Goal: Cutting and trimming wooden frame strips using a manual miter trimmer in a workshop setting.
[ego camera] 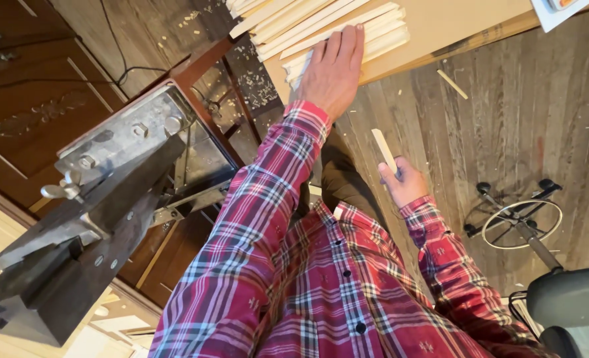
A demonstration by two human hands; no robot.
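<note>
My left hand (333, 69) reaches forward and lies flat, fingers together, on a pile of pale wooden strips (321, 23) stacked on a brown board (440, 26). My right hand (404, 182) is held close to my body and grips one short pale wooden strip (383, 148), which points up and away from me. Both arms wear a red plaid shirt.
A grey metal cutting machine (102, 199) stands at my left on a red-brown frame (195, 66). Wood chips litter the plank floor. A loose wooden stick (452, 84) lies on the floor, and a stool with a wheeled base (523, 222) stands at the right.
</note>
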